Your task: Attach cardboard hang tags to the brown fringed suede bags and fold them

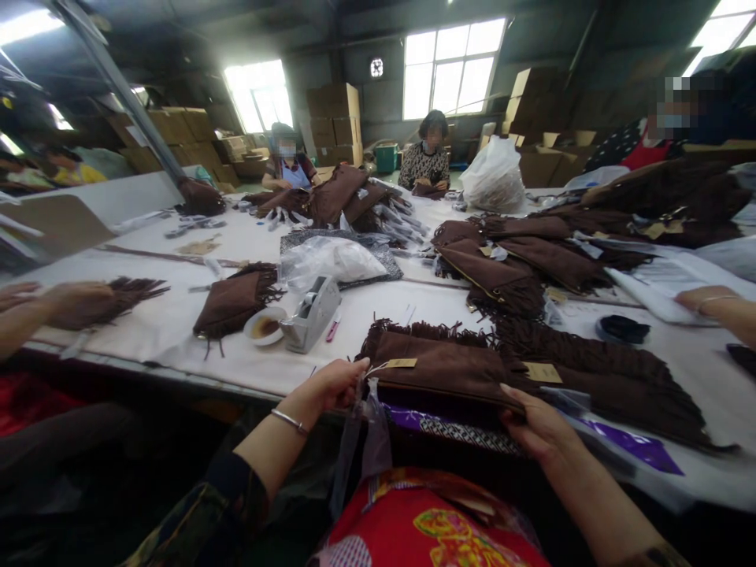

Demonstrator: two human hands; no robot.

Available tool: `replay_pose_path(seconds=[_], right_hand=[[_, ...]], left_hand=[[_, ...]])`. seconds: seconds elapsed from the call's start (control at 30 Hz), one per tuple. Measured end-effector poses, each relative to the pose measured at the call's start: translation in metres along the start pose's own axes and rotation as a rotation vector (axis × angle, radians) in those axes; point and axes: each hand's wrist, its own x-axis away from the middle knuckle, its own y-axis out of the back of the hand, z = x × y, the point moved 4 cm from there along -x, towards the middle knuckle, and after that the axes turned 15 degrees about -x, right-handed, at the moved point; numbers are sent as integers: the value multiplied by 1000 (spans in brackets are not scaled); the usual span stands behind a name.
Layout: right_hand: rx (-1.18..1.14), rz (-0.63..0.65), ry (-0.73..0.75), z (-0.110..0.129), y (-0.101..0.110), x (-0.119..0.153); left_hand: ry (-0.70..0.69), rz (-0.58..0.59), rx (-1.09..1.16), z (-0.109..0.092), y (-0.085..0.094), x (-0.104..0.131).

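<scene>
At the near edge of the table, in the middle, lies a dark brown fringed bag (442,364), soft and flat, with its fringe on the far side and a small tan tag (402,363) at its left part. The left hand (338,383) pinches the left corner of the bag between thumb and fingers. The right hand (535,421) holds the right corner, the thumb on top. Below the bag, a purple strip with black and white pattern (454,429) is seen.

Just to the right there is a second brown bag (608,382), also fringed. The table (331,335) is covered with something white. To the left, near a white bowl (265,327), stands a grey tape dispenser (313,316), and beside it is a pink tool (333,331). Farther, clear plastic (331,262) and heaps of brown bags (496,256) fill the middle and right.

At the far side two persons sit, and behind them are cardboard boxes (334,126) and bright windows (452,69) in a dim room.
</scene>
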Motion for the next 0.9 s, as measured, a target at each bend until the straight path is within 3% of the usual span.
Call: replay_pose_path(seconds=[0.07, 0.13, 0.2, 0.33, 0.43, 0.53, 0.63, 0.73, 0.8, 0.9], right_hand=[[-70, -44, -73, -3, 2, 1], [-90, -62, -106, -5, 1, 5], [-56, -63, -90, -5, -1, 8], [106, -72, -5, -4, -2, 13], [516, -68, 253, 8, -2, 13], [968, -52, 615, 21, -9, 16], [1140, 71, 906, 19, -25, 23], [1286, 202, 988, 4, -44, 32], [1412, 260, 969, -7, -54, 38], [1524, 333, 960, -13, -57, 51]], left_hand=[[26, 90, 77, -2, -1, -2], [21, 68, 39, -5, 1, -6], [-83, -65, -89, -11, 6, -11], [-449, -304, -261, -30, 9, -20], [-494, -354, -295, -36, 7, -30], [-472, -466, -345, -39, 6, -37], [-466, -611, -369, -44, 1, -35], [-567, -712, -481, -49, -14, -24], [-722, -644, -643, -50, -34, -13], [-961, -382, -933, -44, -64, 6]])
